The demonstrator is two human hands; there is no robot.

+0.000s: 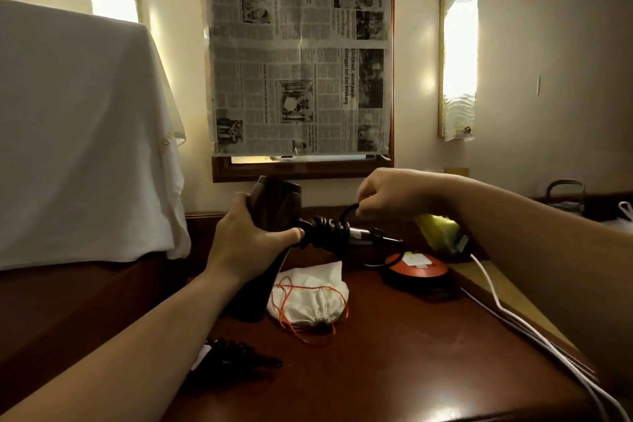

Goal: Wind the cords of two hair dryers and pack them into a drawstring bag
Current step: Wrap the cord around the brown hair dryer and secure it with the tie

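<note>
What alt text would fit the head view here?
A person's left hand grips a black hair dryer above a dark wooden table while the right hand winds its cord round the handle. On the table lie a white drawstring bag and another black dryer.

A black hair dryer (pixel 274 205), a white drawstring bag (pixel 313 298) with orange cord, a red-brown tabletop (pixel 394 336), a black-and-white newspaper (pixel 299 48)
</note>
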